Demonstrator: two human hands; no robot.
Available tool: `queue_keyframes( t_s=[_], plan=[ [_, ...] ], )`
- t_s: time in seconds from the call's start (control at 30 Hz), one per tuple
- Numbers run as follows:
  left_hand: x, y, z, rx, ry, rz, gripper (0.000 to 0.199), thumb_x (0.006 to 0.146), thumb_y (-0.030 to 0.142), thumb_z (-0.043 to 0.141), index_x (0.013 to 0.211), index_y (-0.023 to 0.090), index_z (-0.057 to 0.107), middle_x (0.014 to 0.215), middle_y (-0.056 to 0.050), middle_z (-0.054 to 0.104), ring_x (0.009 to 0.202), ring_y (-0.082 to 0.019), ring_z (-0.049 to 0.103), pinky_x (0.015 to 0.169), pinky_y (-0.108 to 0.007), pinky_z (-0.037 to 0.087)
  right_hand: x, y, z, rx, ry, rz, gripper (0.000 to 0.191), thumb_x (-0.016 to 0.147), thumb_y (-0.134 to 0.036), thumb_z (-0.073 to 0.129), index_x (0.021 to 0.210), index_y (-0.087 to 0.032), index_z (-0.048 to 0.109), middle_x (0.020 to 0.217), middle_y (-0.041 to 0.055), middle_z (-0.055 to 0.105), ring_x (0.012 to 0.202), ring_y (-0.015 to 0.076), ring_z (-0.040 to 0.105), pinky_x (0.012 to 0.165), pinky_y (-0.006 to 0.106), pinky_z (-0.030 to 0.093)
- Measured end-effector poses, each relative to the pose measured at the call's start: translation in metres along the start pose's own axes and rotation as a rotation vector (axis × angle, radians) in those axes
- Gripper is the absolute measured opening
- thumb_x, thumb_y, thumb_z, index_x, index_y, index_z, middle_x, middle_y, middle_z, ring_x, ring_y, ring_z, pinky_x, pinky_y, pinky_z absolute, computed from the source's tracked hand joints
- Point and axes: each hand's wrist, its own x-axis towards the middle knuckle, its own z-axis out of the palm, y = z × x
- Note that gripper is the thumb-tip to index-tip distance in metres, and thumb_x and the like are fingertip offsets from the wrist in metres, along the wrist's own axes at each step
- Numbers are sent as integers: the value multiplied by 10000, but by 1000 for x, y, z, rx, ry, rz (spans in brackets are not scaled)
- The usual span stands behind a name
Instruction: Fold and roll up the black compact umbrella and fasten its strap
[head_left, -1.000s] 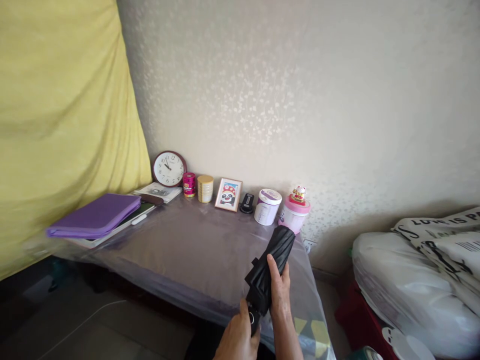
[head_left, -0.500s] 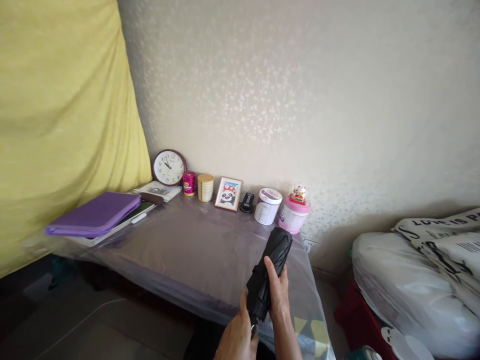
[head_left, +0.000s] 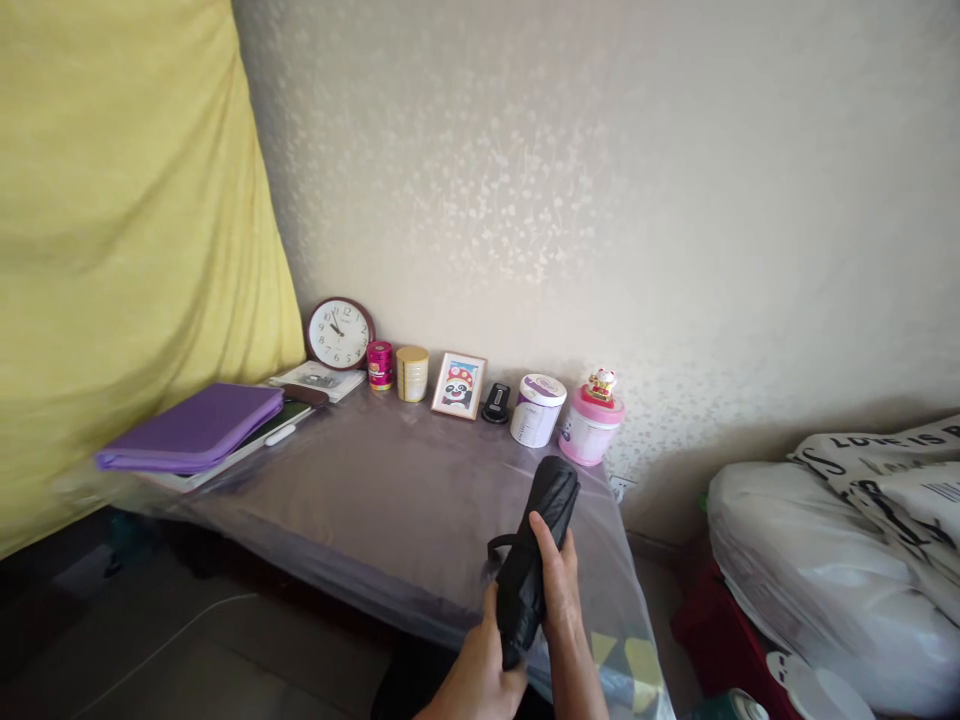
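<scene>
A black folded umbrella (head_left: 536,560) slants upward over the front right part of the table (head_left: 360,490). My right hand (head_left: 559,585) is wrapped round the right side of its middle, thumb lying along the fabric. Lower down, my left hand (head_left: 484,660) grips the umbrella near its bottom end; most of its fingers are hidden behind it. A small dark strap (head_left: 501,545) sticks out in a loop from the umbrella's left side.
Along the wall stand a clock (head_left: 341,333), a pink can (head_left: 380,366), a yellow-lidded jar (head_left: 412,374), a panda picture frame (head_left: 459,385), a white tub (head_left: 538,410) and a pink tub (head_left: 591,428). A purple folder (head_left: 195,425) lies left; a stuffed plastic bag (head_left: 810,570) is right.
The umbrella has turned slightly, and its strap now stands out in a loop on the left. My left hand has shifted a little at the lower end; the metal ring there no longer shows.
</scene>
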Motion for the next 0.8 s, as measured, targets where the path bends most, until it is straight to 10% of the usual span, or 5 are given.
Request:
queue_keyframes(
  t_s=[0.17,0.37,0.5,0.8],
  plan=[
    [-2,-10,-4,421,119,-22,860,677,123,537,1404,180,80,985,-101,625,869,-218,607,725,-276,411,1,4,1,19,25,22,517,598,-505,705,976,-178,575,676,-31,616,592,164,588,531,263,478],
    [-11,30,-11,-207,-226,-110,729,706,251,517,1349,211,178,512,85,494,368,-93,422,421,-194,351,-3,0,-3,237,-153,142,491,619,-570,655,860,-146,601,569,-27,586,448,137,533,446,262,446],
    [-8,24,-5,-213,-193,-140,746,700,228,509,1356,208,155,396,129,386,316,-87,349,392,-180,309,-2,-2,-4,175,-149,75,516,585,-561,682,859,-128,619,628,12,634,530,175,584,495,280,473],
    [-9,-3,-11,322,85,9,857,668,141,547,1395,183,96,997,-93,624,887,-213,607,742,-264,425,2,7,1,35,36,-11,509,600,-483,722,979,-168,596,703,-20,643,624,171,591,562,265,484]
  ],
)
